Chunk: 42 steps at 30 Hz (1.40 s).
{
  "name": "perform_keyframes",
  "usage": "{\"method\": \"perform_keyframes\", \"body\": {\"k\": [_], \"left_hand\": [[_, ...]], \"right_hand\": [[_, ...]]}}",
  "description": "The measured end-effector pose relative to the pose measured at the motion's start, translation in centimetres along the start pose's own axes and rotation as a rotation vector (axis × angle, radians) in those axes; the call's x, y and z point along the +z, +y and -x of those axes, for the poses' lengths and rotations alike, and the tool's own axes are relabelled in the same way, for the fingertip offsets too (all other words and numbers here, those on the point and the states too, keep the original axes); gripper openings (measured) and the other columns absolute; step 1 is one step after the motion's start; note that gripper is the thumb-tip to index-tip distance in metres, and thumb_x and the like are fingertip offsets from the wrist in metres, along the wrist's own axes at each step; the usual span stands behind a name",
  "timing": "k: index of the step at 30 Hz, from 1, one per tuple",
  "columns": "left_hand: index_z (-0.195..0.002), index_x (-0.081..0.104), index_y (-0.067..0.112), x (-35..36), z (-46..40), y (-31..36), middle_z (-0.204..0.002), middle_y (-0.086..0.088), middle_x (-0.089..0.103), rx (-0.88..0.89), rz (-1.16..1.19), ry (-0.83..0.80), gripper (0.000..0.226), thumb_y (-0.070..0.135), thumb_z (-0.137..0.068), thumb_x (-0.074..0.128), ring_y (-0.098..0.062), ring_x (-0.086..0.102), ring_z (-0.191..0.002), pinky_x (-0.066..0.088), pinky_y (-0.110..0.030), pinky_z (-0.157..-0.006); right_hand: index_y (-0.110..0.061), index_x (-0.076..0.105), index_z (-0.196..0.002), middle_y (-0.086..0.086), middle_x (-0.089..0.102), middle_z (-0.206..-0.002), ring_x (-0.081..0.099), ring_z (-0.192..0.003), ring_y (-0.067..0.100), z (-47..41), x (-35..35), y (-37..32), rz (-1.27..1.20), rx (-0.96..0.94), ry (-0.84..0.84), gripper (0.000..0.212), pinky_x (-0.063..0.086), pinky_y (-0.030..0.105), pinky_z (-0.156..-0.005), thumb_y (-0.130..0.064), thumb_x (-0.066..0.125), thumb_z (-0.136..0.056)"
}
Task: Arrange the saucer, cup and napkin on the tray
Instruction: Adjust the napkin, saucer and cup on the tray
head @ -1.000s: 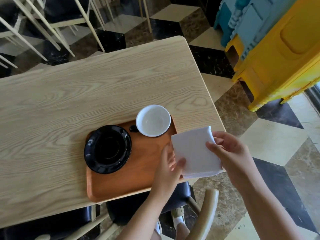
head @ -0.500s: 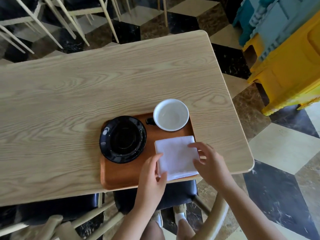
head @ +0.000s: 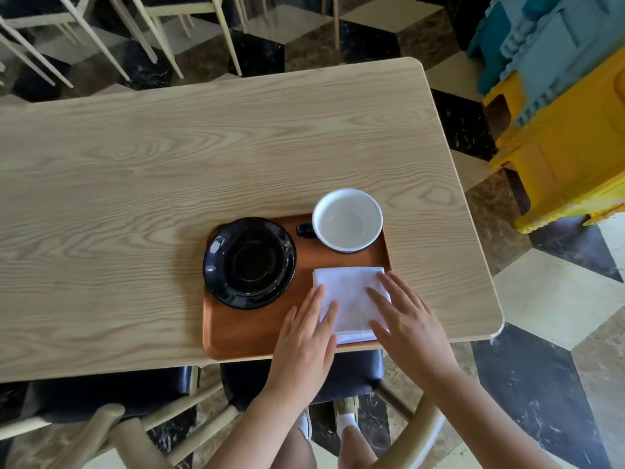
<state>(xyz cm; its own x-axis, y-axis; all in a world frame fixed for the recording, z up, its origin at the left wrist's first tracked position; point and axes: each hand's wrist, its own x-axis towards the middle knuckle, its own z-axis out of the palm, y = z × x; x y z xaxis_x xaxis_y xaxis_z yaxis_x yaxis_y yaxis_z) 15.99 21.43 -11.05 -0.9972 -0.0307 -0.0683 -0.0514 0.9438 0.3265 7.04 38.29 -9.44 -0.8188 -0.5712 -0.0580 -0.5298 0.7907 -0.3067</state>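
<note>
A brown wooden tray (head: 243, 336) lies at the near edge of the light wooden table (head: 169, 157). On its left side sits a black saucer (head: 249, 262). A cup (head: 347, 220), white inside with a dark handle pointing left, stands at the tray's far right corner. A folded white napkin (head: 348, 292) lies flat on the tray's near right part. My left hand (head: 306, 343) rests flat with fingers spread on the napkin's left edge. My right hand (head: 406, 319) lies flat on its right side, fingers apart.
Black-seated wooden chairs (head: 351, 377) stand tucked under the table's near edge. More chair legs (head: 142, 32) stand beyond the far edge. Yellow and blue plastic stools (head: 558, 106) are stacked on the checkered floor to the right.
The napkin came down from above the tray's right edge onto the tray. Both hands went from pinching it to lying flat on it.
</note>
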Motion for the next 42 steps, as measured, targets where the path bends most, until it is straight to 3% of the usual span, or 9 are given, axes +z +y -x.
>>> {"method": "perform_keyframes", "body": {"k": [5, 8, 10, 14, 19, 29, 42], "left_hand": [[-0.137, 0.041, 0.017, 0.0, 0.3, -0.5, -0.15, -0.011, 0.034, 0.034, -0.039, -0.046, 0.046, 0.025, -0.092, 0.046, -0.023, 0.032, -0.137, 0.029, -0.033, -0.106], [-0.137, 0.041, 0.017, -0.4, 0.2, -0.6, -0.149, -0.011, 0.035, 0.037, -0.058, -0.061, 0.046, 0.029, -0.093, 0.037, -0.022, 0.032, -0.137, 0.029, -0.034, -0.105], [-0.138, 0.04, 0.018, -0.6, 0.1, -0.6, -0.15, -0.01, 0.034, 0.036, -0.049, -0.086, 0.049, 0.032, -0.092, 0.032, -0.021, 0.031, -0.137, 0.029, -0.035, -0.106], [-0.14, 0.036, 0.019, -1.6, 0.1, -1.1, -0.151, -0.011, 0.032, 0.084, -0.052, -0.107, 0.053, 0.036, -0.091, 0.03, -0.023, 0.026, -0.139, 0.031, -0.042, -0.108], [-0.139, 0.039, 0.017, -4.4, 0.9, -4.0, -0.15, -0.01, 0.034, 0.088, -0.038, -0.039, 0.05, 0.033, -0.092, 0.035, -0.021, 0.024, -0.14, 0.027, -0.039, -0.111], [-0.136, 0.043, 0.015, -5.9, 4.5, -12.3, -0.146, -0.013, 0.041, -0.062, -0.121, -0.066, 0.05, 0.037, -0.092, 0.032, -0.026, 0.033, -0.137, 0.039, -0.047, -0.105], [-0.14, 0.038, 0.016, -5.6, 6.0, -12.6, -0.148, -0.012, 0.037, -0.023, -0.091, -0.06, 0.051, 0.037, -0.094, 0.034, -0.023, 0.027, -0.14, 0.038, -0.041, -0.107]], "right_hand": [[-0.01, 0.056, -0.124, 0.013, 0.048, -0.139, 0.042, -0.13, 0.027, 0.6, 1.0, 0.6, 0.057, -0.045, -0.016, 0.044, 0.032, 0.037, -0.102, -0.032, 0.033, -0.093], [-0.009, 0.054, -0.126, 0.014, 0.047, -0.14, 0.042, -0.131, 0.027, 0.8, 1.1, 0.4, 0.068, -0.035, -0.04, 0.053, 0.031, 0.038, -0.103, -0.035, 0.016, -0.098], [-0.009, 0.054, -0.125, 0.014, 0.048, -0.14, 0.043, -0.13, 0.027, 0.9, 1.0, 0.0, 0.08, -0.014, -0.045, 0.052, 0.031, 0.039, -0.104, -0.034, 0.018, -0.097], [-0.009, 0.058, -0.121, 0.017, 0.053, -0.135, 0.047, -0.126, 0.032, 0.4, 0.4, -1.4, 0.096, 0.025, -0.001, 0.044, 0.046, 0.048, -0.097, -0.027, 0.038, -0.086], [-0.01, 0.055, -0.124, 0.017, 0.052, -0.135, 0.046, -0.127, 0.033, -1.4, 1.1, -5.6, 0.064, -0.085, 0.067, 0.046, 0.043, 0.052, -0.098, -0.017, 0.065, -0.079], [-0.01, 0.059, -0.12, 0.012, 0.058, -0.13, 0.048, -0.127, 0.026, -4.5, 3.2, -11.6, 0.108, -0.182, 0.02, 0.044, 0.043, 0.047, -0.098, -0.025, 0.039, -0.084], [-0.008, 0.058, -0.122, 0.012, 0.056, -0.132, 0.046, -0.128, 0.027, -2.8, 3.0, -12.0, 0.113, -0.195, 0.003, 0.045, 0.038, 0.047, -0.102, -0.024, 0.035, -0.086]]}}
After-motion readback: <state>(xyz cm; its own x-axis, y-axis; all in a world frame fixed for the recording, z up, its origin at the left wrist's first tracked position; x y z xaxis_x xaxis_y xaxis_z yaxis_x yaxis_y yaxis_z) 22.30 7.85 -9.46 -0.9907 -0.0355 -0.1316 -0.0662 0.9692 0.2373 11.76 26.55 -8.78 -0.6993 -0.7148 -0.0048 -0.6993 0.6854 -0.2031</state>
